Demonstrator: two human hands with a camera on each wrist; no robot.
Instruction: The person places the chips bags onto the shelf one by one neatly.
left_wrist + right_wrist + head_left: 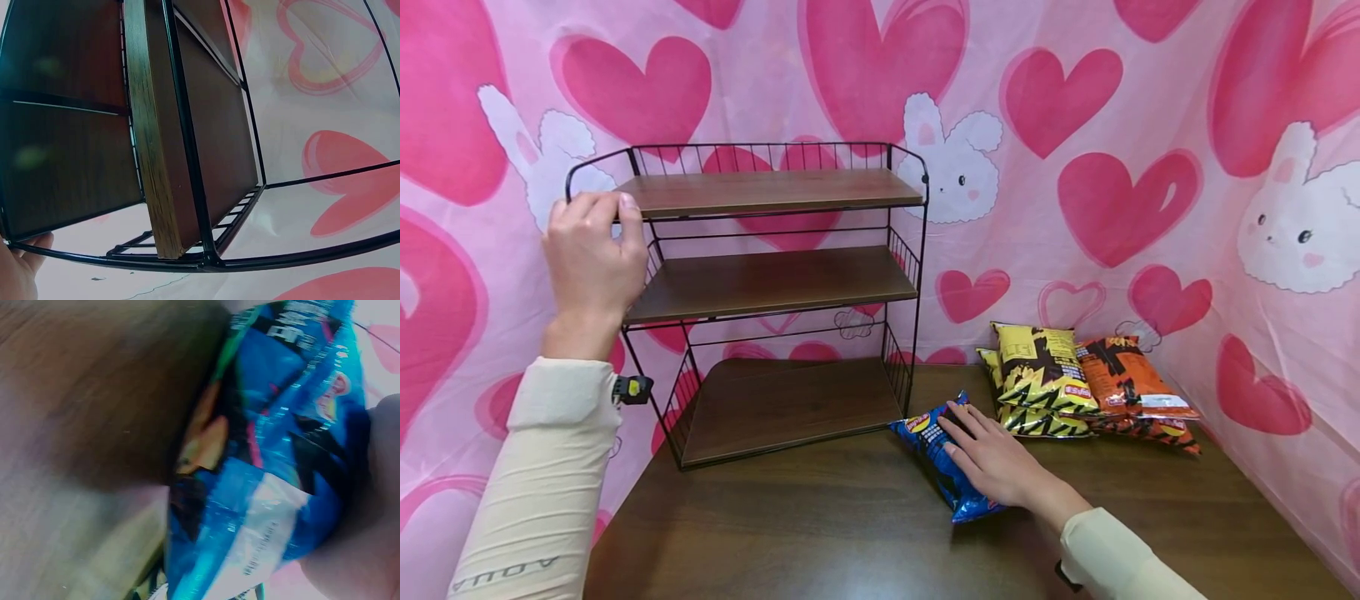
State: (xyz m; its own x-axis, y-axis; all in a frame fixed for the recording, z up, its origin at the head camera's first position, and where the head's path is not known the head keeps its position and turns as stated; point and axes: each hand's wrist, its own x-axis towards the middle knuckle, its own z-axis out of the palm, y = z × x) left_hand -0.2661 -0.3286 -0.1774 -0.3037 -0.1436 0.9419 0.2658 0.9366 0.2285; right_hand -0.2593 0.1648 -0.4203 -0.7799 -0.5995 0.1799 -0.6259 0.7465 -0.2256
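Observation:
A black wire rack (921,250) with three brown wooden shelves stands on the table. At its upper left corner my left hand (597,254) grips the frame by the top shelf; the left wrist view catches part of that hand (24,265) at the lower left, against the black bar. My right hand (992,458) holds a blue chip bag (936,454) near the rack's lower right front corner, fingers spread across its upper face. Close up, the tilted blue bag (262,487) shows a white label; the underside of my grip is mostly hidden.
Yellow chip bags (1037,367) lie stacked at the table's back right, beside orange chip bags (1127,379). A brown wooden table (820,517) carries everything. Pink heart-patterned cloth (1045,225) hangs behind and to the right.

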